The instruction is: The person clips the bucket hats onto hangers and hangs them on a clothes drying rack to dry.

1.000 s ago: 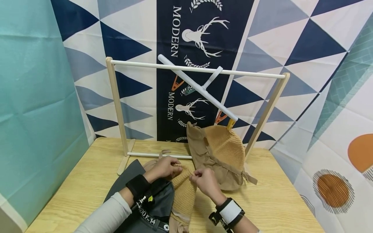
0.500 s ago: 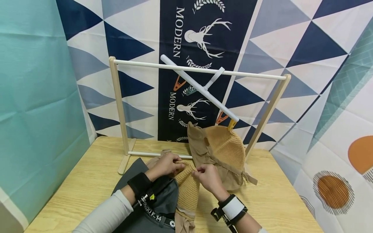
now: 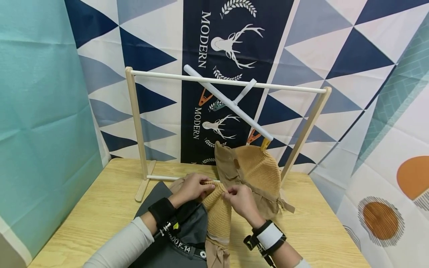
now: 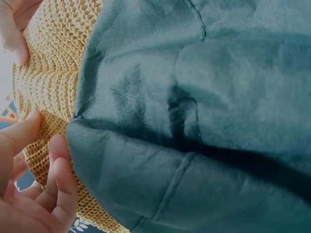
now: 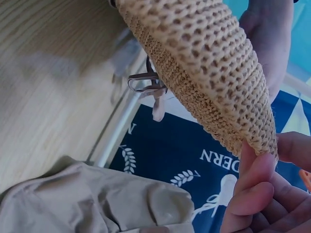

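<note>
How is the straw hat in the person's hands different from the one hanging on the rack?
The held hat is pinched by the left hand and right hand, folded narrow, over a grey garment. The hanging hat dangles from a yellow clip, spread wide. Both are tan woven straw with beige cloth.

Rack [image 3: 228,82] stood at frame centre, on table [image 3: 100,208], before backdrop [image 3: 234,37]. Hanger bar [image 3: 228,102] slanted across rack's top rail, upper left to lower right. Second hat [image 3: 258,175] hung below bar's lower end, right of centre. Lower centre: knitted hat [image 3: 218,208] between left hand [image 3: 192,188] and right hand [image 3: 242,201], both touching its top edge. Garment [image 3: 177,238] lay under left forearm, left of knitted hat, touching it.
</note>
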Demonstrator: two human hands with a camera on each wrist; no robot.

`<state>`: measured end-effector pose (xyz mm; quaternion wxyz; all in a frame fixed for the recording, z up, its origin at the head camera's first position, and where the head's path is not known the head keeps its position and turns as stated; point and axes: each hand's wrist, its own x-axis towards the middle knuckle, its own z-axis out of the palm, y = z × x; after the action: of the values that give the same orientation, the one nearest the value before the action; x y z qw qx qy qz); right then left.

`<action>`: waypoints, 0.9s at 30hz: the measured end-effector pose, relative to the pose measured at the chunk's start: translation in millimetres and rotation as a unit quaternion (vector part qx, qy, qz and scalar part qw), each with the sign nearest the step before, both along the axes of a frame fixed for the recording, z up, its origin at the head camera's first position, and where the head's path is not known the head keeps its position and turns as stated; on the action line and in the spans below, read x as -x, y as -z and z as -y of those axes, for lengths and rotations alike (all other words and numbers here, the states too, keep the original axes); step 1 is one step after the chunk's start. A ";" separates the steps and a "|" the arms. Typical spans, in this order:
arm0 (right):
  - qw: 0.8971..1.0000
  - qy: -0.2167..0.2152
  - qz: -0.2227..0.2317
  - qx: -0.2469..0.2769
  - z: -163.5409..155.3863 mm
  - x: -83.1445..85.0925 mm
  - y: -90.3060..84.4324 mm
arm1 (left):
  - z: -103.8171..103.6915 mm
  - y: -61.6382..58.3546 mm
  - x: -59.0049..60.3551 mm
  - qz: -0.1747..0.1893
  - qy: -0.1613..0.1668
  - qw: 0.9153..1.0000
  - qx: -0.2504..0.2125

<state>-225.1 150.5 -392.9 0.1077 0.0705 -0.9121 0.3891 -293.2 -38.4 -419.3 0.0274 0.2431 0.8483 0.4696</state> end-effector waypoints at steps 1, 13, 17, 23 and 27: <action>1.000 0.002 -0.001 0.001 -0.3 -0.1 -1.1 | -0.1 -1.0 -0.3 -0.004 -0.005 1.000 0.001; 1.000 0.007 -0.015 0.004 -2.8 2.1 -12.1 | -3.1 -11.5 0.7 -0.021 -0.028 0.999 -0.013; 1.000 0.011 0.000 0.006 -5.6 0.3 -15.7 | -6.7 -13.2 0.5 -0.012 -0.023 1.000 -0.015; 1.000 0.015 -0.009 -0.006 -7.1 2.0 -25.1 | -8.9 -20.5 2.4 -0.016 -0.023 0.999 -0.025; 0.999 0.016 -0.024 -0.017 -6.6 6.1 -31.7 | -7.5 -29.5 4.3 -0.035 -0.025 0.999 -0.020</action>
<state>-231.2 157.0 -361.2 0.1341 0.0670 -0.9168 0.3701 -297.5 -30.9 -389.8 -0.0185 0.2382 0.8451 0.4782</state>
